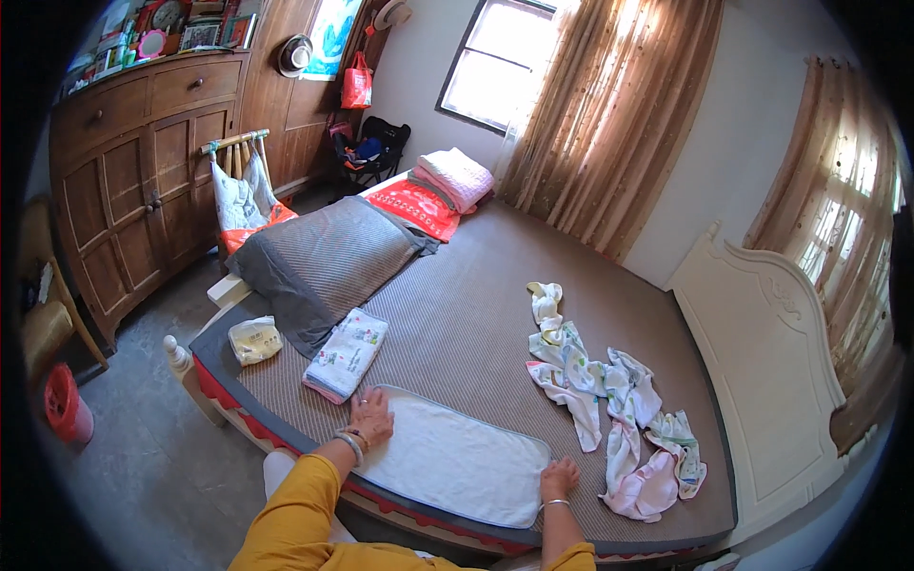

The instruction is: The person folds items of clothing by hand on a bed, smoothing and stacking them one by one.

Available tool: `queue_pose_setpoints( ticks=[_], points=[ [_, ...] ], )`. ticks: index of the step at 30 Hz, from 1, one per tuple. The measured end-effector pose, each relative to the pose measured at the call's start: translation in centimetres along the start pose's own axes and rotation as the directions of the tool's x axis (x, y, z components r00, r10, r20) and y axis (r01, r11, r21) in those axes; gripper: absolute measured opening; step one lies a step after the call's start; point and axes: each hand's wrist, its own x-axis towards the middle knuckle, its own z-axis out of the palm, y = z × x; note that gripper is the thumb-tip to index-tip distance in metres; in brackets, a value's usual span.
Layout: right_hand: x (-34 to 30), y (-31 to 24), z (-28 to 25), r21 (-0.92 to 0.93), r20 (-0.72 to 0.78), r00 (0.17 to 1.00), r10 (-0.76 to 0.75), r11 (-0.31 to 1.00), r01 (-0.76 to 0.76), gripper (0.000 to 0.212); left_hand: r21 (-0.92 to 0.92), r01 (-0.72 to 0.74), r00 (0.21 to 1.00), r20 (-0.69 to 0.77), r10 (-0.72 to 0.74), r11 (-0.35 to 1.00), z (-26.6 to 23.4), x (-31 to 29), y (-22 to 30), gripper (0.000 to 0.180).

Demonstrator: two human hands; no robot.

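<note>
Head view: white cloth (457, 459), rectangular with a thin grey edge, lies flat on the bed (495, 285) along the edge nearest me. My left fingers (366, 397) are slightly spread, palm down at its upper left corner. My right fingers (562, 466) are bent and close together at its right end; can't tell if they pinch the edge. Folded printed stack (347, 354) sits just beyond my left fingers, yellow-and-white pack (255, 341) further left. Crumpled small clothes (633, 390) lie beyond my right fingers, toward the cream headboard (762, 324).
</note>
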Motion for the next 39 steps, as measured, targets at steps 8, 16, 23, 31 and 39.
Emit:
queue_pose_setpoints(
  ticks=[8, 16, 23, 31, 39],
  points=[
    [-2.7, -16.9, 6.6, -0.052, 0.261, 0.711, -0.653, 0.726, 0.686, 0.047, -0.016, -0.219, 0.973, 0.074, 0.22, 0.976, 2.3, -0.2, 7.7, 0.056],
    [2.1, -9.7, 1.9, -0.446, 0.181, 0.967, -0.18, 0.861, 0.244, 0.031, 0.059, -0.082, 0.993, 0.089, 0.076, 0.995, 1.2, 1.5, 2.9, 0.056],
    [2.5, -8.5, 3.3, -0.292, 0.18, 0.97, -0.164, 0.933, 0.212, 0.034, 0.105, -0.038, 0.998, -0.048, 0.043, 0.994, 2.7, 1.5, 3.2, 0.057],
    [-3.6, -16.9, 8.0, -0.231, 0.251, 0.752, -0.61, 0.716, 0.658, 0.042, -0.02, -0.29, 0.955, 0.058, 0.291, 0.957, 3.9, -1.0, 6.3, 0.048],
    [-2.7, -0.3, -5.9, -0.54, -0.103, 0.983, 0.155, 0.821, -0.186, 0.041, -0.081, -0.036, 0.994, -0.106, 0.027, 0.996, -3.4, -7.1, -6.6, 0.051]
  ],
)
